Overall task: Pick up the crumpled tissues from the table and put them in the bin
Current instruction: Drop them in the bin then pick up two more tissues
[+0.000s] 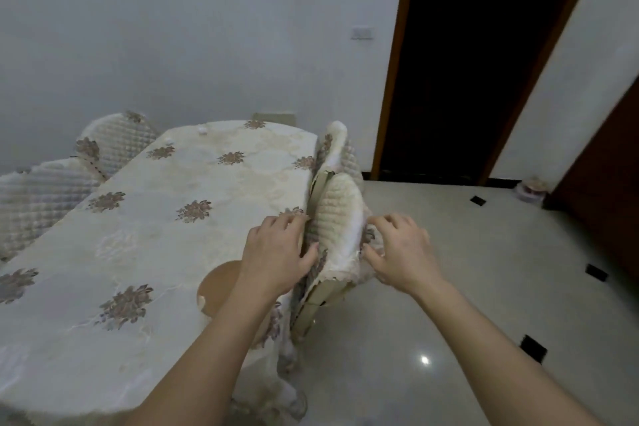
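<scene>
Two small white crumpled tissues [201, 130] [168, 141] lie at the far end of the long table [145, 252], which wears a cream cloth with brown flower prints. Both are well beyond my hands. My left hand [276, 252] grips the left edge of a quilted chair back [337, 218] at the table's right side, fingers curled over it. My right hand [397, 249] holds the same chair back from the right, fingers curled on its cover. No bin is plainly recognisable.
A tan round object [218, 287] sits at the table's near right edge, partly hidden by my left forearm. More quilted chairs [114, 142] stand along the left side. A dark doorway [460, 62] opens at the right, with a small pale container [532, 188] on the tiled floor.
</scene>
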Available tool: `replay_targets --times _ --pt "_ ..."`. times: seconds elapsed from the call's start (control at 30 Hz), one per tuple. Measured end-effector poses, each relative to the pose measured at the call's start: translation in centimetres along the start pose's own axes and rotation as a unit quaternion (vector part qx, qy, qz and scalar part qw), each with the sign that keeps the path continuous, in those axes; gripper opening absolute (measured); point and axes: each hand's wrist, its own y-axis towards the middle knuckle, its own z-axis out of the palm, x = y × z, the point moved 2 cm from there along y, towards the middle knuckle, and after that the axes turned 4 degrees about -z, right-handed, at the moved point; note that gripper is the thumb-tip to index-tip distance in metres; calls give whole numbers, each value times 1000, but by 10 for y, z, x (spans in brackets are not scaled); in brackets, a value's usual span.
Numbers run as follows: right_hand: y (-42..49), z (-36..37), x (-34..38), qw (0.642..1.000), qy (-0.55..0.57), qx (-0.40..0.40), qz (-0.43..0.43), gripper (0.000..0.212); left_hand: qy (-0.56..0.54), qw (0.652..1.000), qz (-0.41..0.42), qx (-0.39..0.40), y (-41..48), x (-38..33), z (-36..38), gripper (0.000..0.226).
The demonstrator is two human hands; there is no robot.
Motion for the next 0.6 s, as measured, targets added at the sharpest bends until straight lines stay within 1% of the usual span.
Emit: replay_targets --times 0.13,0.3,0.47,0.6 --pt "-11 -13 -46 999 -20 -1 44 46 -11 999 48 7 20 -45 19 54" --pt "-5 -13 -98 997 -16 -5 79 48 -17 997 78 17 53 -86 48 53" --pt "34 0 -162 996 -17 -8 87 49 -11 996 86 25 106 -121 84 49" --pt "86 11 -223 996 -8 -3 86 49 -3 997 74 36 167 -150 125 53"
